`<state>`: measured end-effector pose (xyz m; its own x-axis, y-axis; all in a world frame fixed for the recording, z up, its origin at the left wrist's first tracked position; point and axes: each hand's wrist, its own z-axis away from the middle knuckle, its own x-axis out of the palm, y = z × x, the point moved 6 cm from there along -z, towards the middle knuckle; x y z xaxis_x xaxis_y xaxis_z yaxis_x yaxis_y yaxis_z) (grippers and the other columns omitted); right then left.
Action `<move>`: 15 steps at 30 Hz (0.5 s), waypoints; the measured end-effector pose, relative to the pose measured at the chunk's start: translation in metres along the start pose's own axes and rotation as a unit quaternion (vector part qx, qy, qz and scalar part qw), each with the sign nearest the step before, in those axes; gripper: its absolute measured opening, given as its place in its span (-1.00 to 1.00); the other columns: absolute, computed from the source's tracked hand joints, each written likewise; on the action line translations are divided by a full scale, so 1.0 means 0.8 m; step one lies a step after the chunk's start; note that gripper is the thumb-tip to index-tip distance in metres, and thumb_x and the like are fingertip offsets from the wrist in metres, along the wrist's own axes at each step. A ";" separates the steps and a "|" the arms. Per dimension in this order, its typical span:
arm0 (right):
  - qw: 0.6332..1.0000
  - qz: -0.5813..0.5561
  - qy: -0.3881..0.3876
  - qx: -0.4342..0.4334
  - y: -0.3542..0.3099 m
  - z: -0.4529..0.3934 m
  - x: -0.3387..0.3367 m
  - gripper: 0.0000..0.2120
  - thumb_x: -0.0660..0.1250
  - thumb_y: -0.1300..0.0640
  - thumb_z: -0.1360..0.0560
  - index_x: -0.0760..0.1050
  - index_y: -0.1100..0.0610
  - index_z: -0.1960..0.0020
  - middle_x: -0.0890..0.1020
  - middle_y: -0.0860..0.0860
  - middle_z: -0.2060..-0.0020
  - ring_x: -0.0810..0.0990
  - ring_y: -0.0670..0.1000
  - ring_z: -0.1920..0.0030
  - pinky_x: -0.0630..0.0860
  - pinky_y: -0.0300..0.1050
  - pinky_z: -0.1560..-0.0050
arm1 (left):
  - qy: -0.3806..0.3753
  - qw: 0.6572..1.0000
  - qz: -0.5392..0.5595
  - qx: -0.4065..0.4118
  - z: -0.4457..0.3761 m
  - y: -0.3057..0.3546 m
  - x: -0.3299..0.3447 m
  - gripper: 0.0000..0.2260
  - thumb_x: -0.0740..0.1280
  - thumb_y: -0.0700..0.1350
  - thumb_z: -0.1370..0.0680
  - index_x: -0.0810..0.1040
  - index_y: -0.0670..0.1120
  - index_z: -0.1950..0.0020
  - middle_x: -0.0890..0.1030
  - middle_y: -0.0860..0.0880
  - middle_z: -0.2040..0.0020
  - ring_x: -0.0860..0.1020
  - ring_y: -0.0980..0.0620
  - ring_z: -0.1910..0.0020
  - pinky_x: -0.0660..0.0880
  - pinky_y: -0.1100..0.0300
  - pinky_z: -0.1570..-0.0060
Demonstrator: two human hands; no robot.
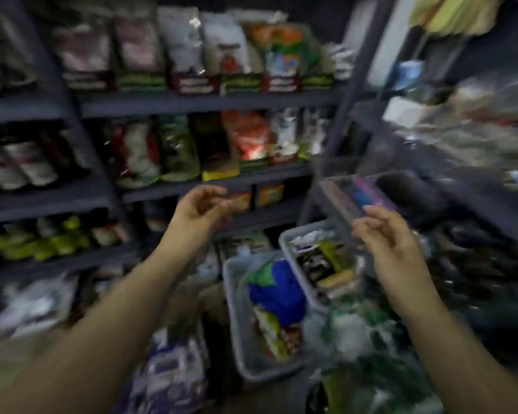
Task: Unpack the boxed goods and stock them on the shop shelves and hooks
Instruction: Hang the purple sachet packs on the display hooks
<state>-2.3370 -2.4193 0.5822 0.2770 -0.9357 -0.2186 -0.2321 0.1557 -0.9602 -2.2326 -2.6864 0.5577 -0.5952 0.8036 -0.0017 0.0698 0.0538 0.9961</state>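
Stocked shelves (210, 101) behind empty hands (202, 209).

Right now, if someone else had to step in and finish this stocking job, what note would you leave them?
Left hand: raised before the middle shelf, fingers loosely curled, seemingly holding nothing.
Right hand: raised beside a clear box with purple contents; blur hides whether the fingers touch it.
Goods: two grey baskets of mixed packets stand low between the arms.
Done: the shelves already hold rows of bagged goods.
Left: empty the baskets onto shelves and hooks.
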 end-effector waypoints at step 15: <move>0.910 0.122 -0.270 0.289 0.349 0.126 0.323 -0.82 0.31 0.19 -0.55 0.46 -0.01 -0.11 0.58 -0.07 0.10 0.55 -0.02 0.03 0.46 -0.06 -0.05 | 0.272 0.898 -0.046 -0.343 0.207 -0.377 -0.307 -0.80 0.21 -0.35 -0.58 0.45 -0.07 0.12 0.54 -0.06 0.26 0.52 0.11 0.42 0.49 0.20 0.39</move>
<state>-2.2363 -2.5854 0.2403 0.7376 -0.5829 -0.3408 0.1379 0.6241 -0.7690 -1.9746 -2.8017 0.2432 -0.8891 0.3965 -0.2286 -0.3981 -0.4236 0.8137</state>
